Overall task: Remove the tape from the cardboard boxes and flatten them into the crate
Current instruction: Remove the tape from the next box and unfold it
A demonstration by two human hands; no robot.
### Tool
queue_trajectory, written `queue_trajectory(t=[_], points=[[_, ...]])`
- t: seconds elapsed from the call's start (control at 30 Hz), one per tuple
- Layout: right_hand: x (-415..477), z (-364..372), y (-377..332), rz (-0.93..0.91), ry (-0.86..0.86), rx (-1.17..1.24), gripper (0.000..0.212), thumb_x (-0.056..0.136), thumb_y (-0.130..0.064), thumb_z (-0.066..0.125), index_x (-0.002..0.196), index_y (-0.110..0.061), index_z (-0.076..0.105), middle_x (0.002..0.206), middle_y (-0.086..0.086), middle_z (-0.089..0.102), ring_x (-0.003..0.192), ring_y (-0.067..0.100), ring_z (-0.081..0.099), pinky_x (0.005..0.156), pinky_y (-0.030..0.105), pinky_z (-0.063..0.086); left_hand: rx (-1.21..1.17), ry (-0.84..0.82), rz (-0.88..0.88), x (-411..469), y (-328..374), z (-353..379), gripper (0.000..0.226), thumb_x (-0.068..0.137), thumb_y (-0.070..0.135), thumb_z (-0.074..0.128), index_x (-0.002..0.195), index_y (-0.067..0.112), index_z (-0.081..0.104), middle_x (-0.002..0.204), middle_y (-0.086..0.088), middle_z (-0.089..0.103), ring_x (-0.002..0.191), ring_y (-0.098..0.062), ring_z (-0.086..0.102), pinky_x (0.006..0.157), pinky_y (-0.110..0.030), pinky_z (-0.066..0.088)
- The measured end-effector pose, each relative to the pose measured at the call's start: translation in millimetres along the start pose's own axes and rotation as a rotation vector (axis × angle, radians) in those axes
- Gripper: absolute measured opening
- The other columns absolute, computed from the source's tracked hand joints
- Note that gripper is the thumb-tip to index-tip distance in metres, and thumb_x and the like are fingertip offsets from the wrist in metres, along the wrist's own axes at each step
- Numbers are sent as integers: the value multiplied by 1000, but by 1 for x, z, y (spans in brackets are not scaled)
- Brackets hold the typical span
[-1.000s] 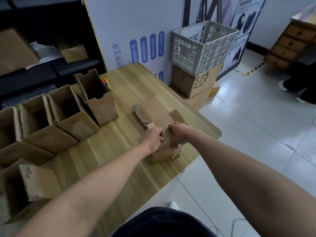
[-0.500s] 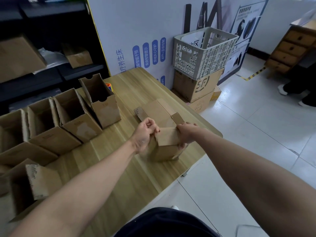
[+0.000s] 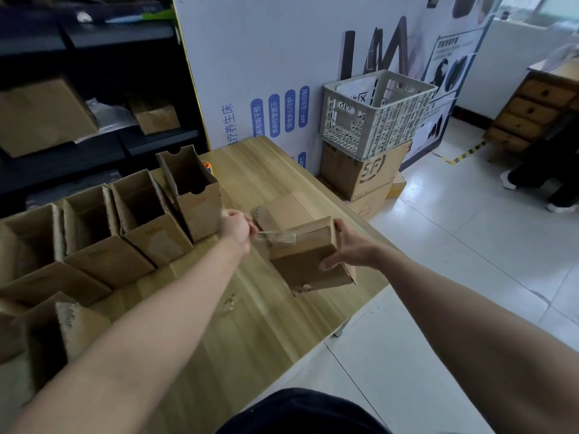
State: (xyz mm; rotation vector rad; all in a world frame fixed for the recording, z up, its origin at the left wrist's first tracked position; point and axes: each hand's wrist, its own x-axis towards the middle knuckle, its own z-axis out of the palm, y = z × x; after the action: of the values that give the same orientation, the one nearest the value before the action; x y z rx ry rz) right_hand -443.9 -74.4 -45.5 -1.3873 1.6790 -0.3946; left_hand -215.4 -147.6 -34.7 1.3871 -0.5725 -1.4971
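A small brown cardboard box [image 3: 305, 261] is tilted above the wooden table [image 3: 250, 324] near its right edge. My right hand [image 3: 347, 249] grips its right side, thumb on the near face and fingers over the top. My left hand [image 3: 236, 227] pinches the end of a clear tape strip [image 3: 277, 237] stretched from the box's top left edge. Behind the box lies a flattened cardboard piece [image 3: 291, 209]. The pale plastic crate [image 3: 376, 112] stands on stacked cartons to the right of the table.
Several open-topped cardboard boxes [image 3: 141, 220] stand in a row along the table's left side. Brown cartons [image 3: 363, 177] sit on the tiled floor under the crate. Dark shelving [image 3: 94, 89] holds more boxes at the back left. A person's shoes [image 3: 560, 206] are at far right.
The box has been lifted and tilted off the table. My left hand has pulled away to the left, peeling a clear tape strip from the box. My right hand shifted to the box's right side.
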Motion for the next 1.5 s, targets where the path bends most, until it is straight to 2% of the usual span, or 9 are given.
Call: queue_trajectory(t=[0.07,0.2,0.3,0.6,0.8,1.0,1.17,1.4,1.5], points=[[-4,-8,11,16,24,88,110,60,-16,87,143,-31,16,117,-3,44,115,25,45,99,42,43,464,85,236,10,0,-16,22,95,-2,32,82,12,43,83,-14,56,61,-19,52,55,-28,49],[2,-1,4,-17,31,124,110,59,-12,87,142,-30,17,114,-6,43,113,20,43,95,33,40,999,-165,402,6,-18,-11,28,94,33,52,91,7,60,114,-12,48,105,-25,49,92,-33,42],[8,7,-3,-59,50,99,110,59,-12,86,141,-31,15,115,-6,40,111,18,41,91,30,40,1022,-272,406,-4,-24,1,52,75,60,64,94,14,54,110,-2,40,102,-15,47,87,-27,42],[14,20,-7,-130,90,100,116,60,-14,86,144,-31,7,134,5,30,122,27,37,102,45,41,1005,-141,578,-6,-23,-3,18,88,26,60,82,9,64,85,-4,63,78,-21,57,66,-29,43],[24,14,-30,-304,173,-348,112,60,-35,85,145,-27,13,142,-2,19,126,23,30,105,45,37,1037,-54,638,-3,-24,-10,18,94,17,50,83,9,62,92,-5,60,79,-21,56,66,-28,40],[34,12,-28,-250,161,-404,106,61,-36,85,143,-21,20,134,0,26,118,22,38,99,41,44,585,169,379,16,-17,-36,15,93,2,47,86,7,59,81,-7,62,70,-21,63,76,-39,57],[44,-4,-18,-173,312,-241,100,59,-29,87,138,-19,27,114,-7,24,105,18,40,77,28,50,728,431,261,37,-30,-92,13,85,-2,52,83,5,64,100,-16,68,92,-30,62,77,-28,45],[61,-3,-28,-233,306,-294,102,58,-31,87,139,-18,26,127,0,29,108,16,38,87,29,43,1222,228,284,37,-76,-102,17,90,5,43,82,13,56,96,-14,63,79,-27,56,64,-32,41],[68,-1,-35,-295,265,-333,101,60,-31,86,139,-19,25,127,-1,29,104,14,37,83,26,38,1267,31,261,38,-102,-108,19,94,8,38,100,8,56,108,-12,54,98,-30,57,77,-31,45]])
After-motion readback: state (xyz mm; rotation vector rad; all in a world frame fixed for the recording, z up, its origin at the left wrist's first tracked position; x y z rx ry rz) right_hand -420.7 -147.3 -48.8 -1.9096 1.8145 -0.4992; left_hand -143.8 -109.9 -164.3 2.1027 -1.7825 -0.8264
